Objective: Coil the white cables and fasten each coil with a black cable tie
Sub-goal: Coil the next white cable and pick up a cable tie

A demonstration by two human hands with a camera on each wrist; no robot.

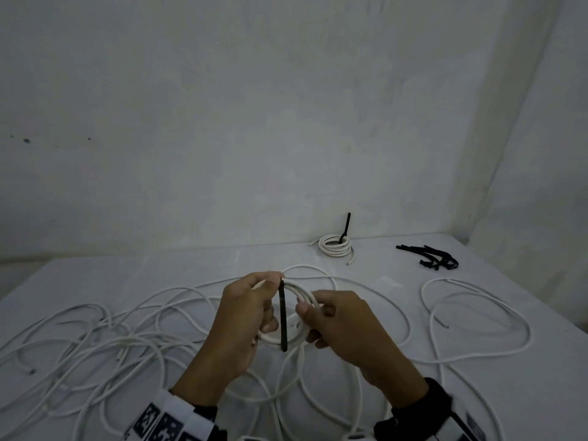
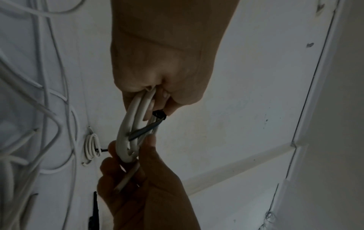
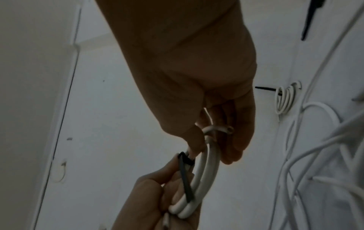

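Your left hand (image 1: pixel 245 316) and right hand (image 1: pixel 343 329) both grip the white coil (image 1: pixel 297 340) above the near table (image 1: pixel 477 393) — the left also pinching the black tie (image 1: pixel 282 316) across it. Loose cables (image 1: pixel 95 342) sprawl left; farther off lie a tied coil (image 1: pixel 335 245) and spare ties (image 1: pixel 429 256) — far right.

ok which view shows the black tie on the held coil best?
Head view: the black tie shows full length across the coil. Left wrist catches mostly its head; right wrist shows it dim and oblique.
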